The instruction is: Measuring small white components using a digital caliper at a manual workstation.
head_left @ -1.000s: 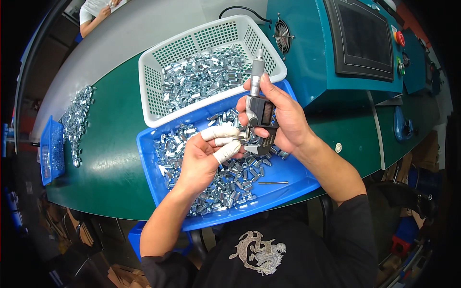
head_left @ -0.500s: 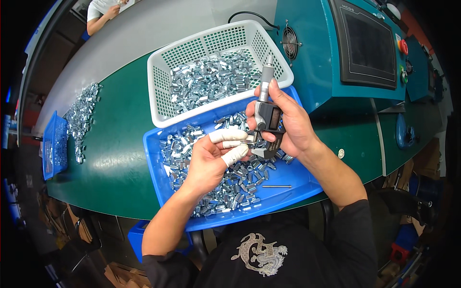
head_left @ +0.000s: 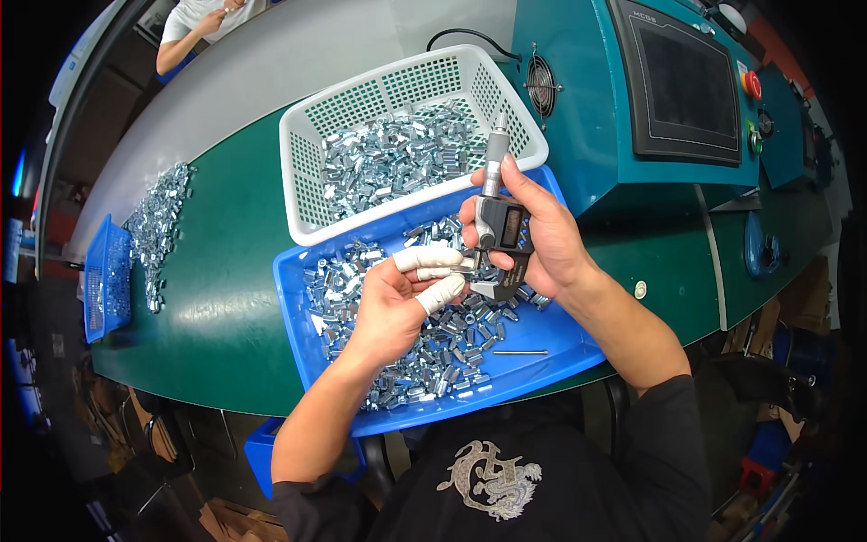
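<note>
Green worktop [head_left: 226,253] | left hand [head_left: 388,307] pinches small silver metal part [head_left: 468,265] at gap of grey-and-black micrometer [head_left: 502,223]; right hand [head_left: 555,242] grips its frame | measuring apparently unfinished; many more loose in blue plastic tray [head_left: 551,341]

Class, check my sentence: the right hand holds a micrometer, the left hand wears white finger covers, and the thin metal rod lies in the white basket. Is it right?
The last part is wrong: the head view shows the thin metal rod in the blue tray. The right hand does hold a micrometer, and the left hand wears white finger covers.
</note>
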The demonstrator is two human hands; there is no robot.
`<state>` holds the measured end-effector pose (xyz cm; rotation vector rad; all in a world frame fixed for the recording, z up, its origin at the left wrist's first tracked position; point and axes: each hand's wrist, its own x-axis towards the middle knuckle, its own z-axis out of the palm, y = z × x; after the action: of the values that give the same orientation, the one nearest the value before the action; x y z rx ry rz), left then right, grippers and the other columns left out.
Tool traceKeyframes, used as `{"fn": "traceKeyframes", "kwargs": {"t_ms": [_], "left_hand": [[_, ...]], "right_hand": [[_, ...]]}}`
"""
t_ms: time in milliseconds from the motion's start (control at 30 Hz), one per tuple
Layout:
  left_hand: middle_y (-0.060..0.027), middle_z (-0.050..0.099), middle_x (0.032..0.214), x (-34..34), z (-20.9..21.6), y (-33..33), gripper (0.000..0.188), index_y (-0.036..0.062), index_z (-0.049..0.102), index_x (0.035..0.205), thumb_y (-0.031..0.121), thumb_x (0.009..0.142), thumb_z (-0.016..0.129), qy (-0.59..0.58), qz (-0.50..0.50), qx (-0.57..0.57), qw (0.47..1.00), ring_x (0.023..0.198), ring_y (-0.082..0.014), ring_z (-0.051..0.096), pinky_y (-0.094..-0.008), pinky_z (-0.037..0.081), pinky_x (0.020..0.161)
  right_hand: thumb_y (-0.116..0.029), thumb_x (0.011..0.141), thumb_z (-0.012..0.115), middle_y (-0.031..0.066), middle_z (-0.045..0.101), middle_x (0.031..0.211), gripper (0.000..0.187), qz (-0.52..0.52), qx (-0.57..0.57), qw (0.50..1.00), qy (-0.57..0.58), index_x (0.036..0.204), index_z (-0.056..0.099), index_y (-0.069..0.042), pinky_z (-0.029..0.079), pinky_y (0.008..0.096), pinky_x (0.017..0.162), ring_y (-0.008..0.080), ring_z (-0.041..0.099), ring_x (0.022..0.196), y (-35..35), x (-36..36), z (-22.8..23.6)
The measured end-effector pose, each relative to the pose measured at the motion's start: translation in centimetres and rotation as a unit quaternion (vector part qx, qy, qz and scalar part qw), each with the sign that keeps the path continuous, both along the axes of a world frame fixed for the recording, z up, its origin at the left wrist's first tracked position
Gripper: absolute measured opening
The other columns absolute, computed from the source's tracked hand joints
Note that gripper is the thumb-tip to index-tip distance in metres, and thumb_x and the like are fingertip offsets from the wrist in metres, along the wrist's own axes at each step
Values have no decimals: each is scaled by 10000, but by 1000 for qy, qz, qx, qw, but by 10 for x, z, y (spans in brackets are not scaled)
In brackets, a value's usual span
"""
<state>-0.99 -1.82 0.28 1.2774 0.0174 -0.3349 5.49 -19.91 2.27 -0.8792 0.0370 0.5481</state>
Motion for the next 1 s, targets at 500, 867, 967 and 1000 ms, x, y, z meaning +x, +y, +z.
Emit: {"fn": "traceKeyframes", "kwargs": {"t_ms": [500, 867, 967, 1000], "left_hand": [[-9, 649, 840, 6, -4, 9, 196, 23, 659, 990, 39, 799, 701, -44, 39, 137, 989, 773, -57, 589, -193, 477, 658], [-107, 672, 842, 7, -2, 17, 232, 49, 682, 961, 182, 773, 711, -124, 23, 480, 868, 681, -188, 629, -320, 506, 635], [-108, 660, 793, -1, -12, 12, 276, 34, 674, 953, 215, 752, 726, -172, -88, 612, 767, 727, -240, 644, -353, 502, 675], [-117, 656, 792, -1, -14, 11, 273, 40, 676, 935, 228, 744, 727, -190, -106, 621, 753, 740, -270, 641, -371, 502, 682]], "right_hand": [[-426, 981, 389, 99, 611, 832, 391, 5, -30, 999, -21, 1106, 482, -68, 406, 190, 384, 139, 626, 677, 1, -2, 2], [-413, 983, 387, 97, 619, 831, 381, 0, -32, 999, -6, 1121, 474, -68, 403, 196, 379, 149, 633, 677, 1, -3, 1], [-411, 984, 386, 97, 619, 831, 379, -6, -39, 999, -2, 1123, 474, -69, 402, 197, 375, 150, 633, 679, 2, -4, 1], [-411, 984, 386, 97, 619, 831, 379, -3, -40, 999, -3, 1123, 474, -69, 402, 197, 375, 150, 633, 679, 2, -4, 1]]}}
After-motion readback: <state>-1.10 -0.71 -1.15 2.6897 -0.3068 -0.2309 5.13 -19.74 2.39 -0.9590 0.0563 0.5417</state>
